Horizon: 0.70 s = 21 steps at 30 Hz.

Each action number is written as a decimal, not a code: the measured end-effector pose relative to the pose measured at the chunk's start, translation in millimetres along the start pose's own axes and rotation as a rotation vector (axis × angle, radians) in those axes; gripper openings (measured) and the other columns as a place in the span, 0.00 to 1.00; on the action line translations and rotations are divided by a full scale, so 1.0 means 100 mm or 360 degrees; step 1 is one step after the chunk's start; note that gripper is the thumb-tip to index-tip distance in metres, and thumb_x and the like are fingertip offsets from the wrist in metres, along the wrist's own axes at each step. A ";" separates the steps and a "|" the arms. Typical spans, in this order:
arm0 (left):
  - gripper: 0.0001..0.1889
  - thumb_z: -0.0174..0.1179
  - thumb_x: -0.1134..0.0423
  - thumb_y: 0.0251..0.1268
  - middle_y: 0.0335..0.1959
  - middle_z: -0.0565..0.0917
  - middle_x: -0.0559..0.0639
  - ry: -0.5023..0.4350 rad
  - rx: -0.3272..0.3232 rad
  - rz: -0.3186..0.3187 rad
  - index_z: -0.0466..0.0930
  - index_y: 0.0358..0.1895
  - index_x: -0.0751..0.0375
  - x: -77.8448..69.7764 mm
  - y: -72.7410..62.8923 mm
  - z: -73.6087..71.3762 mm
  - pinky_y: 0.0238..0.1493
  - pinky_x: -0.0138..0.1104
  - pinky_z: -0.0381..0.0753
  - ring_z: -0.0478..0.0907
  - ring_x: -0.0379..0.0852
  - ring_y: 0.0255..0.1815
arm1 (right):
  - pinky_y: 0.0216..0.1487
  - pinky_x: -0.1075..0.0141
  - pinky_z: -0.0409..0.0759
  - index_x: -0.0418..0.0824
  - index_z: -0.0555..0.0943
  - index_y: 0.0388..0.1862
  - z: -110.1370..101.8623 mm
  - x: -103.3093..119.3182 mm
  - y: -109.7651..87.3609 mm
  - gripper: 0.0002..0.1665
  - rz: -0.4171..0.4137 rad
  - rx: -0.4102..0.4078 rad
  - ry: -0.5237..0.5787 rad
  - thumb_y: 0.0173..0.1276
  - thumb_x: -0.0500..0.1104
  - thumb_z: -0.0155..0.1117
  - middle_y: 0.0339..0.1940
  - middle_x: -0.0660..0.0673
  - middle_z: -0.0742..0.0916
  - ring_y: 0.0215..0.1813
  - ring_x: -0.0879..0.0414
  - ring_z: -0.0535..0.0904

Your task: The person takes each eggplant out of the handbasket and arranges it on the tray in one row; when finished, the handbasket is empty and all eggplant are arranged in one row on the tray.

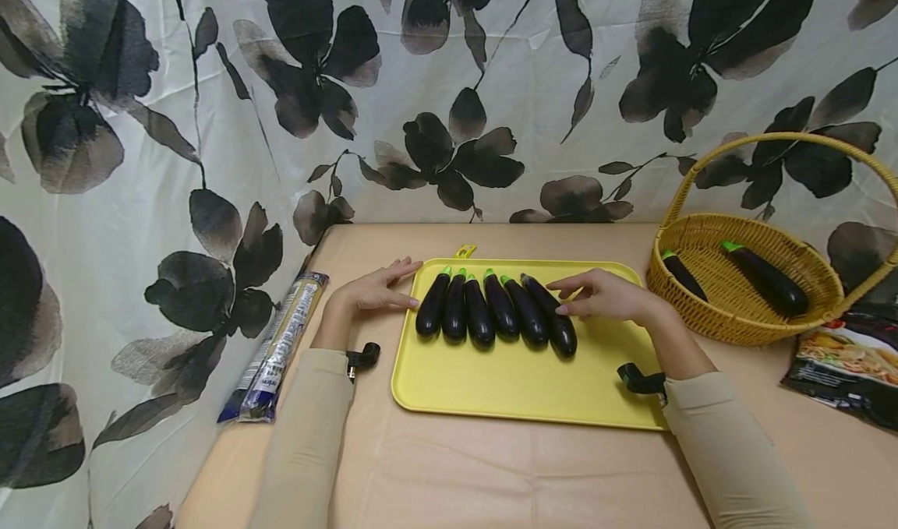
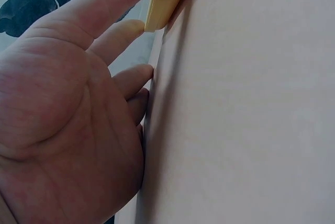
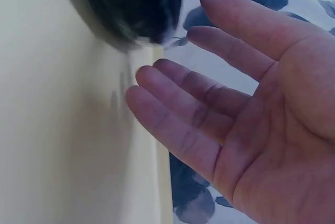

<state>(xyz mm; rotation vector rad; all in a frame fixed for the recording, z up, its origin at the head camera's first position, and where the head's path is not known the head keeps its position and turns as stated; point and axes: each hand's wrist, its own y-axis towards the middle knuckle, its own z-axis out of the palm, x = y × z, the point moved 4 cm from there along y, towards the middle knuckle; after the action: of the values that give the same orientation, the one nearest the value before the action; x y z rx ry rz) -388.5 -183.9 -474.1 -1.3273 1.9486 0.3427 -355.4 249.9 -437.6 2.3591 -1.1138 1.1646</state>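
Several dark purple eggplants (image 1: 479,315) with green stem ends lie side by side on a yellow tray (image 1: 484,389). My left hand (image 1: 372,289) is at the tray's left edge, its fingers extended; in the left wrist view the thumb and a fingertip meet the tray's corner (image 2: 166,1). On the other side, my right hand (image 1: 605,294) hovers over the tray with its fingertips right by the rightmost eggplant (image 1: 554,319). The right wrist view shows the fingers loosely extended below the rounded end of that eggplant (image 3: 133,4), not wrapped around it.
A wicker basket (image 1: 737,328) with a tall handle stands at the right, holding two eggplants (image 1: 768,280). Beside it lies a black food packet (image 1: 849,365). Long plastic packages (image 1: 273,350) lie along the table's left edge. A small yellow item (image 1: 464,251) sits behind the tray. Floral cloth (image 1: 449,85) hangs behind.
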 end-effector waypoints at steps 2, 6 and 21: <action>0.51 0.76 0.48 0.60 0.88 0.41 0.53 0.0000 0.0000 -0.0001 0.56 0.84 0.44 0.00 0.00 0.00 0.86 0.57 0.31 0.29 0.54 0.89 | 0.45 0.61 0.84 0.35 0.79 0.70 -0.06 0.03 -0.04 0.30 -0.0046 -0.0069 -0.0082 0.73 0.45 0.70 0.58 0.36 0.88 0.46 0.49 0.84; 0.51 0.76 0.47 0.60 0.88 0.41 0.52 -0.0005 0.0000 -0.0006 0.56 0.84 0.43 0.00 0.00 0.00 0.86 0.58 0.31 0.30 0.54 0.89 | 0.57 0.56 0.82 0.43 0.77 0.73 -0.21 0.08 -0.17 0.29 -0.0099 -0.0212 -0.0120 0.76 0.47 0.68 0.69 0.37 0.83 0.61 0.45 0.83; 0.51 0.76 0.46 0.60 0.88 0.42 0.52 0.0009 0.0000 -0.0016 0.56 0.84 0.42 0.00 -0.01 0.00 0.86 0.58 0.31 0.30 0.54 0.89 | 0.48 0.85 0.75 0.51 0.75 0.76 -0.82 0.11 -0.82 0.29 0.0026 -0.0789 -0.0204 0.79 0.49 0.63 0.67 0.52 0.82 0.54 0.76 0.77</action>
<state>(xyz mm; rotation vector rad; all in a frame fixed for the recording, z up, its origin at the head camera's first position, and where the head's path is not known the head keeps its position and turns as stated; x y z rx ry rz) -387.9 -184.4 -474.2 -1.3386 1.9459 0.3346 -335.6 342.9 -371.0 2.0563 -1.2885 0.6473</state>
